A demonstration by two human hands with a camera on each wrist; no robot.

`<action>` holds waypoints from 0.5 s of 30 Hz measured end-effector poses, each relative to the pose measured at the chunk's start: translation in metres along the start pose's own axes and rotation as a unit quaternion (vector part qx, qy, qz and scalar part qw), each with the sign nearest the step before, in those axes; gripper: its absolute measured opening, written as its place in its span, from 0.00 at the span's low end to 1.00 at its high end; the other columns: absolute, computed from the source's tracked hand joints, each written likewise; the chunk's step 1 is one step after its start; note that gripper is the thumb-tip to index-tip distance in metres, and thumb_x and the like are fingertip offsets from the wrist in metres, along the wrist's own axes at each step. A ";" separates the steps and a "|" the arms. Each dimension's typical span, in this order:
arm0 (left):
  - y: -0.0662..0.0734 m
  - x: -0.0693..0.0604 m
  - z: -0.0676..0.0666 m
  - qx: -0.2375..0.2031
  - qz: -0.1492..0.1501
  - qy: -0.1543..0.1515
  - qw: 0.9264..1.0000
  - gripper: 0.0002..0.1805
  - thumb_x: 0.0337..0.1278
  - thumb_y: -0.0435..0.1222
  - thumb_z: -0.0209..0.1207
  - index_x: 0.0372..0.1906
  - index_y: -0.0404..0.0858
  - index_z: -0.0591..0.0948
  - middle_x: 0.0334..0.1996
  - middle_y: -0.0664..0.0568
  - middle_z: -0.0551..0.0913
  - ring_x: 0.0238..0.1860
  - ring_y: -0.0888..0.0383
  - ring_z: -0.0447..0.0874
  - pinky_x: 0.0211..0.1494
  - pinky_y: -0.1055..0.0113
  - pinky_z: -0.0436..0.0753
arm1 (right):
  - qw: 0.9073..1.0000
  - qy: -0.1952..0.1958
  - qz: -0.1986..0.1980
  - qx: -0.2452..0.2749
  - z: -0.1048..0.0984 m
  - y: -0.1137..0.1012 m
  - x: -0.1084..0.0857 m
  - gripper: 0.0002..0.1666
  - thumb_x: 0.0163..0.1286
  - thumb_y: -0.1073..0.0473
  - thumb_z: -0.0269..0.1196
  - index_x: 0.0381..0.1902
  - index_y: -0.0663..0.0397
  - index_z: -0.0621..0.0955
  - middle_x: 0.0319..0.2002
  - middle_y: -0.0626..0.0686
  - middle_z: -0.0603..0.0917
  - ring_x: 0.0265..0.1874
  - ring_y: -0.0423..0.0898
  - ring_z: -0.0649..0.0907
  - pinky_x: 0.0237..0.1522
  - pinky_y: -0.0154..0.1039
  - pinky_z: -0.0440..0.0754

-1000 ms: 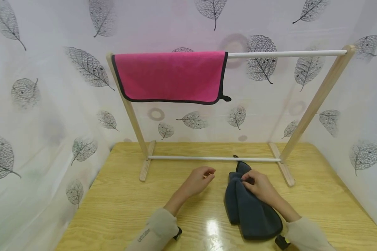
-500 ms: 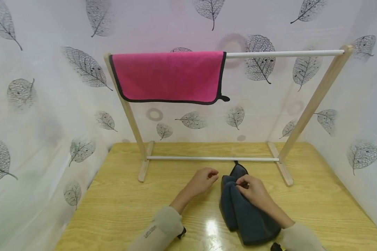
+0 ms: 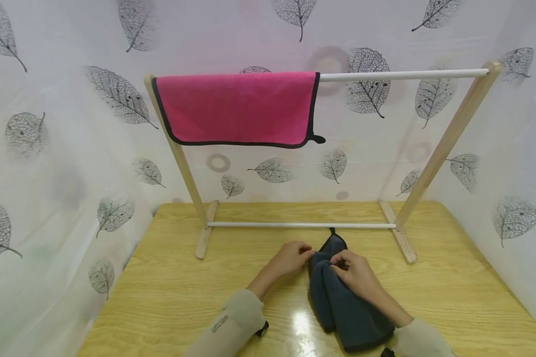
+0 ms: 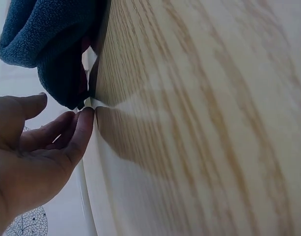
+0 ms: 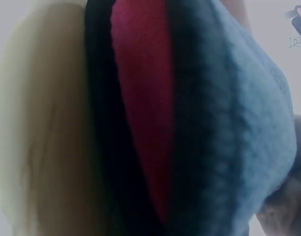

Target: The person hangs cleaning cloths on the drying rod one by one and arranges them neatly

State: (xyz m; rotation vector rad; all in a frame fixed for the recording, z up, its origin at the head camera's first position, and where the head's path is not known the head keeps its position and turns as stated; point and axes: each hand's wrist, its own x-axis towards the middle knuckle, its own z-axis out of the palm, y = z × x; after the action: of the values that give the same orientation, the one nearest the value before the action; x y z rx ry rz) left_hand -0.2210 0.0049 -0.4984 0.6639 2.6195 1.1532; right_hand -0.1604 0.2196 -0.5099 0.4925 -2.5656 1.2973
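Observation:
A dark grey cloth (image 3: pixel 355 317) with black edging lies bunched on the table, a small loop at its far corner. My right hand (image 3: pixel 362 277) pinches a raised fold near its far end. At the cloth's left edge is my left hand (image 3: pixel 290 258), thumb and fingers apart. In the left wrist view, the fingertips of that hand (image 4: pixel 42 147) are right by the cloth's lower corner (image 4: pixel 62 73), holding nothing that shows. The right wrist view shows the cloth (image 5: pixel 229 118) close up, with a pink inner side between dark bands.
A rack with wooden posts (image 3: pixel 448 144) and a white top bar (image 3: pixel 402 75) stands at the table's back. Over the bar's left part hangs a pink cloth (image 3: pixel 236 109) with black edging. A lower white bar (image 3: pixel 272 225) runs near the table (image 3: pixel 169 297).
The grey cloth has shifted left and slightly nearer with my right hand pinching it. My left hand has moved right, up to the cloth's edge.

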 end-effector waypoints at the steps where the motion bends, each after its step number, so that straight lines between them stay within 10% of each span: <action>1: 0.000 0.000 0.000 0.002 -0.003 -0.004 1.000 0.16 0.76 0.39 0.58 0.55 0.31 0.86 0.49 0.44 0.88 0.49 0.53 0.86 0.53 0.62 0.83 | 1.000 0.000 -0.002 0.000 0.000 -0.001 0.000 0.10 0.60 0.77 0.72 0.32 0.60 0.84 0.31 0.57 0.85 0.33 0.43 0.85 0.35 0.35 0.86; 15: 0.003 0.001 0.001 -0.047 -0.043 -0.024 0.998 0.16 0.73 0.39 0.62 0.55 0.33 0.87 0.47 0.46 0.89 0.41 0.57 0.86 0.44 0.65 0.84 | 0.998 0.009 -0.061 0.007 0.001 -0.011 -0.002 0.14 0.57 0.78 0.73 0.33 0.57 0.84 0.31 0.51 0.85 0.31 0.42 0.84 0.30 0.34 0.84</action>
State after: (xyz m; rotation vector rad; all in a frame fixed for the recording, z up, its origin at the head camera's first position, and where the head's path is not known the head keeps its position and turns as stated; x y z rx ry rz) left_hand -0.2206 0.0081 -0.4971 0.5484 2.5113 1.2110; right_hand -0.1544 0.2133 -0.5027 0.6282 -2.4713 1.2725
